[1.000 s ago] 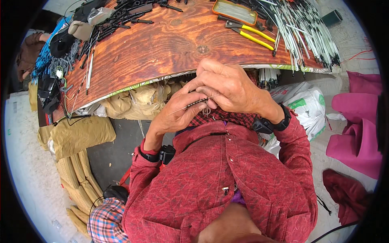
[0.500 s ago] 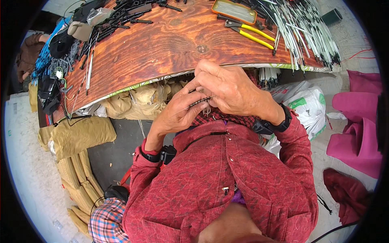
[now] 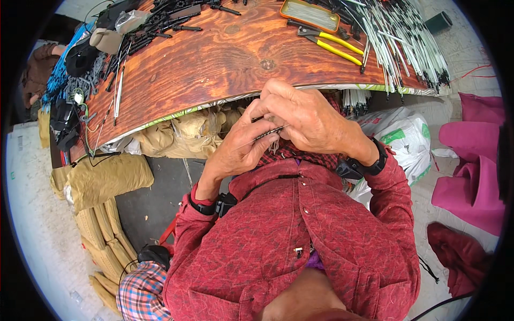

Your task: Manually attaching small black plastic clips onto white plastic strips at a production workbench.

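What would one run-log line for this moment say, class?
left hand: pinching dark part | right hand: on same part | thin wire: trailing left | pliers: idle on bench

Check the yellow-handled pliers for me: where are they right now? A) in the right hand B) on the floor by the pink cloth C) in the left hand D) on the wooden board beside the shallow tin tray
D: the yellow-handled pliers lie on the wooden board next to the shallow tin tray, away from both hands.
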Motion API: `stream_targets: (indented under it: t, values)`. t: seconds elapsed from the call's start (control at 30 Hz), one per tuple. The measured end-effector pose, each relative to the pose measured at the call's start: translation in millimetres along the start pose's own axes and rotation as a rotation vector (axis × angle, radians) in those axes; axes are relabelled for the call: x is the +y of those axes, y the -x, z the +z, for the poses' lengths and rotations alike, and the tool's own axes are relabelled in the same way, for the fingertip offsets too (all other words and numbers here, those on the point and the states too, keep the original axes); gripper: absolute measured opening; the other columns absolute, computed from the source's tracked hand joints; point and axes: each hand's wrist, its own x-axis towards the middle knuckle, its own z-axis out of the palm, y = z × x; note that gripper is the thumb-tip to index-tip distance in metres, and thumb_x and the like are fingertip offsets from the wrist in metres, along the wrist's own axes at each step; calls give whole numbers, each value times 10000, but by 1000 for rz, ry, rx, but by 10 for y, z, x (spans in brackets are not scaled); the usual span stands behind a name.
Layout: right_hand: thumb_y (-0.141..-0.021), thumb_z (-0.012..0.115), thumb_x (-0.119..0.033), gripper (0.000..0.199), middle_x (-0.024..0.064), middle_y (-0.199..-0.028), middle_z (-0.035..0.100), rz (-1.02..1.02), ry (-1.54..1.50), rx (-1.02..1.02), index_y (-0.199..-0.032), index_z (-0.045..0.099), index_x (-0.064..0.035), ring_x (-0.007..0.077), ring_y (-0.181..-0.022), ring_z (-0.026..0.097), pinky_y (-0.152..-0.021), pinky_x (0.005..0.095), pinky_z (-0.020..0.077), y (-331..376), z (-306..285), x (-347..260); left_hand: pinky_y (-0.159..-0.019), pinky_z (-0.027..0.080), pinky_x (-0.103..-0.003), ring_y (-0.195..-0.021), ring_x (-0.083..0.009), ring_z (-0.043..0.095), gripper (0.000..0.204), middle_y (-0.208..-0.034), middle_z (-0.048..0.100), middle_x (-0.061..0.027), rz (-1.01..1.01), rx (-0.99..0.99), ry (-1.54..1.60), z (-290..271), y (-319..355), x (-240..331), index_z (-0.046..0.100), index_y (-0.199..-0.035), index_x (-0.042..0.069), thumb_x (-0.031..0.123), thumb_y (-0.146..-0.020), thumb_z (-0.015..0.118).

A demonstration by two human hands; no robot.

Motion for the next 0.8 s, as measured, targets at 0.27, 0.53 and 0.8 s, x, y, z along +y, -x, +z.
stream_targets:
  t: [0.27,0.53,0.8]
  values:
    - [-823,657,-33,265,139,-1015,536,36,36,-107,-1087,649,-39,354,-902,601,-745,433,508,-51,-169,-100,-934,505,-447,-1117,-395,623,302,-1246,618,-180,-93,-10,-81,1,97,-22,642,-1209,30,22,-912,700]
    - [-876,667,-45,167,126,-896,555,42,-32,26,-1042,655,-44,326,-829,606,-692,423,477,55,-188,65,-935,506,-439,-1088,-393,620,259,-1219,611,-180,-56,-73,35,-53,1,-24,640,-1201,42,20,-944,664]
    - [-869,690,-63,113,125,-872,522,15,56,13,-962,629,-44,343,-782,596,-638,440,465,17,-245,16,-931,514,-410,-1075,-331,622,245,-1216,579,-166,-48,-75,37,-36,-44,25,641,-1192,27,-9,-949,641]
